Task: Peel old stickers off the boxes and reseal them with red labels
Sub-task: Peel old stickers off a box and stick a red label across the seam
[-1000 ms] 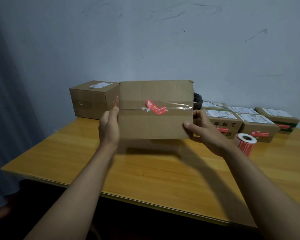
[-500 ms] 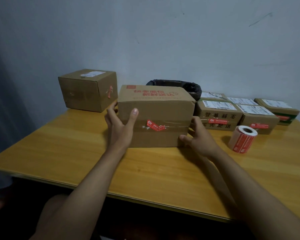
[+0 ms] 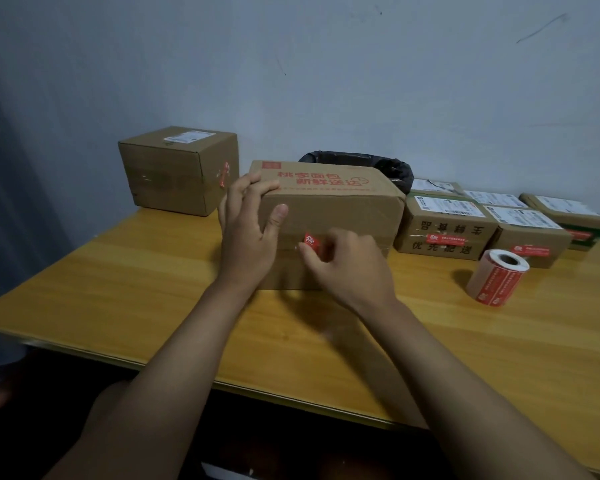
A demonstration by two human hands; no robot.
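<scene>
- Right hand [image 3: 349,263]: fingers curled against the near face of the printed cardboard box [image 3: 329,209], fingertips at the old red sticker [image 3: 311,241] on the tape seam. Whether the sticker edge is actually pinched cannot be told; the fingers cover most of it.
- Left hand [image 3: 248,225]: grasps the box's left end, fingers wrapped over the top left corner, thumb pressed flat on the near face.
- Printed cardboard box: stands on the wooden table [image 3: 153,289], centre, long face toward the camera, red Chinese lettering on its top.
- Roll of red labels [image 3: 497,277]: lies tilted on the table, right of the box, well apart from both hands.
- Sealed boxes [image 3: 444,226]: a cluster at the right rear, white shipping labels on top, red labels across their front seams.
- Cube-shaped box [image 3: 179,169]: stands at the left rear, white label on top, a torn red sticker on its right face.
- Black-lined bin [image 3: 357,166]: behind the printed box, against the wall.
- Wall [image 3: 326,81]: plain pale grey-blue with a few dark scuffs.
- Table surface: glossy yellow-orange wood grain; floor below the near edge is dark.
</scene>
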